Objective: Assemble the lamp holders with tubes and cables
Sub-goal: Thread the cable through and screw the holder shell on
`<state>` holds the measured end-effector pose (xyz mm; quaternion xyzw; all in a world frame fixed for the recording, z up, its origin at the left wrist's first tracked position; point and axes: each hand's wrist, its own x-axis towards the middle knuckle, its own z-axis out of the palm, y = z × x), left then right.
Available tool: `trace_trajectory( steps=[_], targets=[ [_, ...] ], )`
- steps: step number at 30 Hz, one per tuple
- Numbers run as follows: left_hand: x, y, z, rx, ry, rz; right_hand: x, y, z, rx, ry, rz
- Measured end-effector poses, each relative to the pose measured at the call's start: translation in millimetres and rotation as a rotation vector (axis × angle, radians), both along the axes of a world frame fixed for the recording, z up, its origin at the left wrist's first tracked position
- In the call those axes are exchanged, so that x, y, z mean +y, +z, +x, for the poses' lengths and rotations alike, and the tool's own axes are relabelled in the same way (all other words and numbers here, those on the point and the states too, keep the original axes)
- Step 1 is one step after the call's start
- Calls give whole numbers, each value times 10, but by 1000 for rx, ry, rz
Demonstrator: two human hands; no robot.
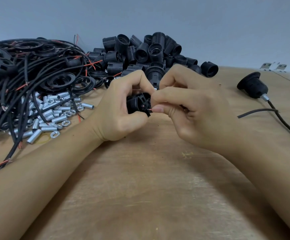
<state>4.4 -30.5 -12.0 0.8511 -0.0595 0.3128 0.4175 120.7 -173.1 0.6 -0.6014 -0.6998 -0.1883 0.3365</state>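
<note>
Wiring a lamp holder, centre of the frame

The left hand grips the black lamp holder while the right hand pinches a thin red wire at its terminal end. I'd worry the short lead slips out or bends if the holder twists.

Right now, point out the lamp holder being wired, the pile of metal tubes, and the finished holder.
lamp holder (137, 104): head view, ribbed side between both hands.
metal tubes (49, 116): head view, pile's middle.
finished holder (255, 87): head view, black body.
</note>
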Motion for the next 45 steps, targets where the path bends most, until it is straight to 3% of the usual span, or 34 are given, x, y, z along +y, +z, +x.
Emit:
trace_trajectory(
  steps=[9, 41, 45],
  targets=[
    [13, -27, 29, 29, 46, 22, 27, -14, -29, 8, -38, -80],
    [-3, 3, 10, -30, 59, 23, 44, -32, -95, 358, -11, -117],
    [-3, -13, 14, 7, 108, 32, 52, -37, -98, 320, -32, -114]
  ],
)
